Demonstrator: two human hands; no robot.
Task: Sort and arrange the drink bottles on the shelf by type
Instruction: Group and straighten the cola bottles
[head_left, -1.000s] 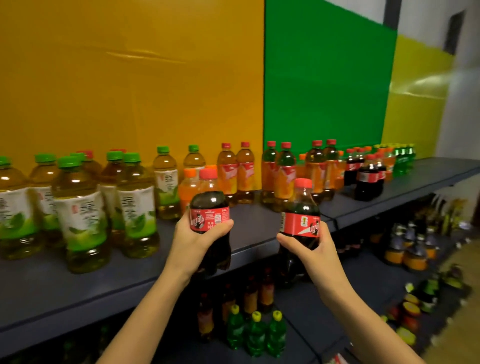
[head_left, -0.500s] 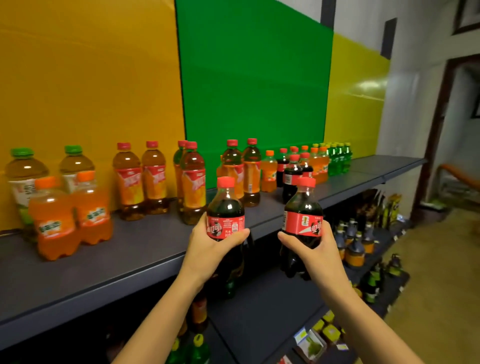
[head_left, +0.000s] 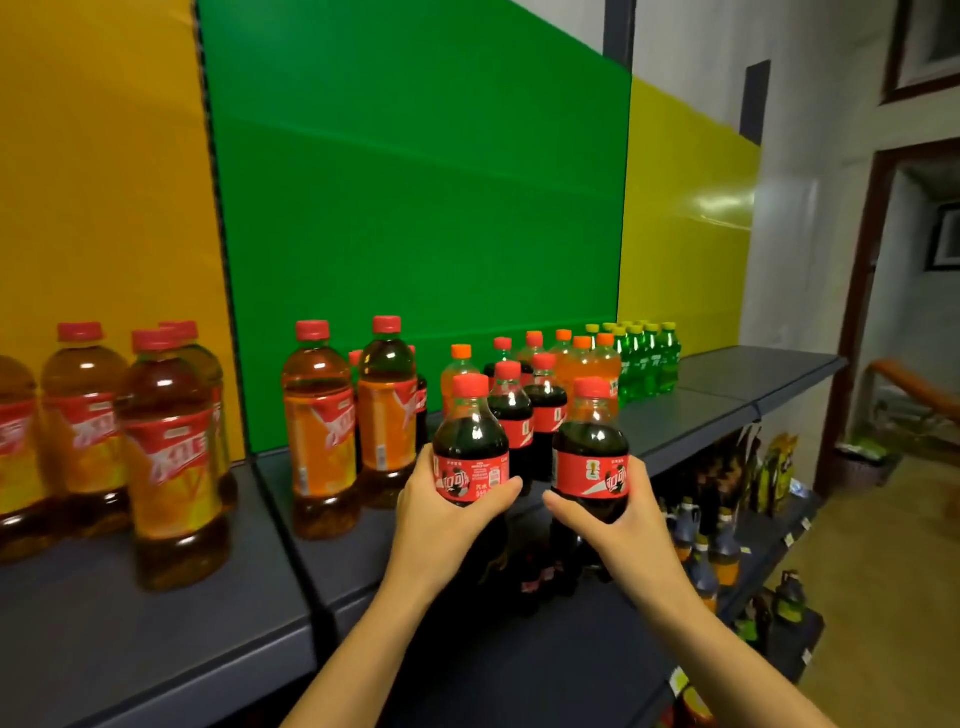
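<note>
My left hand (head_left: 441, 525) grips a small cola bottle (head_left: 470, 441) with a red cap and red label. My right hand (head_left: 618, 525) grips a second cola bottle (head_left: 589, 452) of the same kind. Both bottles are upright, side by side, just in front of the grey shelf (head_left: 218, 613) edge. Directly behind them on the shelf stand more cola bottles (head_left: 519, 410). Tall iced-tea bottles (head_left: 319, 426) with red caps stand to the left. Orange soda bottles (head_left: 587, 369) and small green soda bottles (head_left: 647, 358) stand further right.
More iced-tea bottles (head_left: 166, 457) crowd the shelf's left section. The shelf's far right end (head_left: 753, 374) is bare. Lower shelves (head_left: 727, 545) hold dark bottles and packets. A doorway (head_left: 914, 312) and floor lie to the right.
The view has swung right along the shelf and both held cola bottles have come closer to the standing cola group. The green tea and left orange soda bottles have left the view.
</note>
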